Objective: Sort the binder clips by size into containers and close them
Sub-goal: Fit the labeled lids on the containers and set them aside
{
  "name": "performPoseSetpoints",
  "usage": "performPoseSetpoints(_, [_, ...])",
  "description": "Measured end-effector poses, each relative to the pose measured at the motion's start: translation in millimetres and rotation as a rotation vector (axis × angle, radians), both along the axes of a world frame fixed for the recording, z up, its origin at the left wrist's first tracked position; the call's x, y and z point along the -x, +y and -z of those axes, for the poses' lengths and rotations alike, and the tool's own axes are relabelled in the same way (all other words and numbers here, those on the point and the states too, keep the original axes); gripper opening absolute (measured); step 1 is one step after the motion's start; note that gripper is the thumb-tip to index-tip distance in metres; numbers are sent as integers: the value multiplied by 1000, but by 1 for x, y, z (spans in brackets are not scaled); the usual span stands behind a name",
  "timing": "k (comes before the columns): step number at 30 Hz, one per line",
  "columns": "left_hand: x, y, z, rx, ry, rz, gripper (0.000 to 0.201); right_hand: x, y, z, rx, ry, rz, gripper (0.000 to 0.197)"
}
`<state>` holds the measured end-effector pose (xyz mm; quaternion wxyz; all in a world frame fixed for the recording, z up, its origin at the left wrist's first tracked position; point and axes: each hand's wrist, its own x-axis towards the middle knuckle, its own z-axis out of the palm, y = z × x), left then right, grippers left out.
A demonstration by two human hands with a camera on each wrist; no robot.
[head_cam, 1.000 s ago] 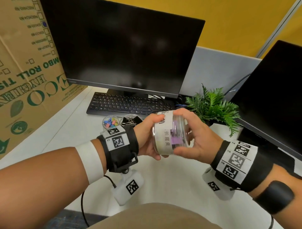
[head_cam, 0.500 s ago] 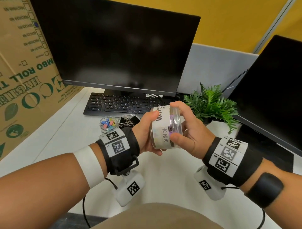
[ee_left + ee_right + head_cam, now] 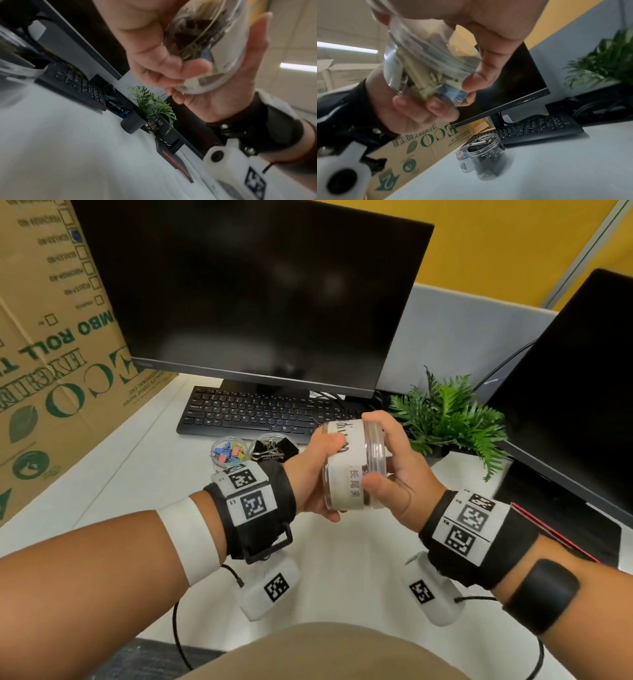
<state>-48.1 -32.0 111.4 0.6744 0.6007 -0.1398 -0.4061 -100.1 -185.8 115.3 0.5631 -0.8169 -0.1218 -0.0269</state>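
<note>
One jar (image 3: 346, 470) sideways, lid (image 3: 375, 448) rightward

Bare desk (image 3: 342, 559) below; open jars (image 3: 253, 451) ahead.

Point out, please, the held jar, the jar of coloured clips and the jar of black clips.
held jar (image 3: 346, 470): head view, white label.
jar of coloured clips (image 3: 228, 454): head view, clips inside.
jar of black clips (image 3: 488, 155): right wrist view, clear wall.

jar (image 3: 346, 474): clear, white label | small clips (image 3: 228, 453): pink, blue, yellow | large clips (image 3: 272, 447): black | keyboard (image 3: 246, 414): black
</note>
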Motion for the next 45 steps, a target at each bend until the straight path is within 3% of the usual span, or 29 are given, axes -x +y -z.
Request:
performPoseSetpoints(2, [-1, 0, 4, 0, -106, -27, 84, -1, 2, 2, -102, 58, 18, 76])
performPoseSetpoints(6, [-3, 2, 11, 111, -386, -53, 59, -4, 5, 2, -171, 170, 60, 74])
performPoseSetpoints(8, [-5, 2, 14, 118, -393, -51, 57, -8, 4, 1, -180, 274, 65, 66])
performPoseSetpoints(10, [-9, 3, 7, 41, -206, -89, 51, -7, 5, -4, -157, 333, 67, 69])
performPoseSetpoints(11, [-10, 4, 1, 15, -60, -63, 45, -4, 6, -6, -56, 272, 61, 77])
performPoseSetpoints(13, [-16, 7, -4, 24, 196, 48, 66, 1, 8, -9, 291, 28, 17, 97])
performPoseSetpoints(14, [-19, 8, -2, 46, 280, 92, 76, 3, 7, -9, 434, -119, -15, 98])
performPoseSetpoints(17, [-22, 8, 2, 98, 376, 163, 78, -1, 4, -7, 551, -360, -38, 87])
performPoseSetpoints(21, [-23, 10, 2, 96, 392, 175, 81, -5, 6, -7, 556, -365, 0, 80])
performPoseSetpoints(24, [-18, 10, 3, 104, 286, 104, 69, -7, 7, -9, 492, -147, 103, 84])
performPoseSetpoints(26, [-13, 5, 5, 104, 165, 20, 57, -8, 9, -12, 329, 22, 142, 72])
performPoseSetpoints(28, [-11, 2, 5, 68, 67, -44, 71, -8, 12, -13, 139, 127, 142, 53])
performPoseSetpoints(31, [-11, 1, 8, 38, 21, -67, 76, -8, 14, -8, 36, 105, 151, 47])
performPoseSetpoints(34, [-11, 5, 3, 47, 122, -13, 63, -6, 16, -5, 152, -25, 152, 53])
performPoseSetpoints(36, [-9, 9, -3, 54, 174, 31, 72, -5, 16, -3, 236, -136, 141, 60])
performPoseSetpoints(38, [-6, 9, -7, 42, 132, 41, 72, -6, 16, -1, 197, -182, 107, 64])
performPoseSetpoints(41, [-2, 5, -10, 36, 0, -51, 64, -9, 19, -3, -6, -71, 79, 67])
performPoseSetpoints(45, [-3, 1, -7, 95, -200, -163, 91, -12, 23, -7, -113, 83, 100, 81])
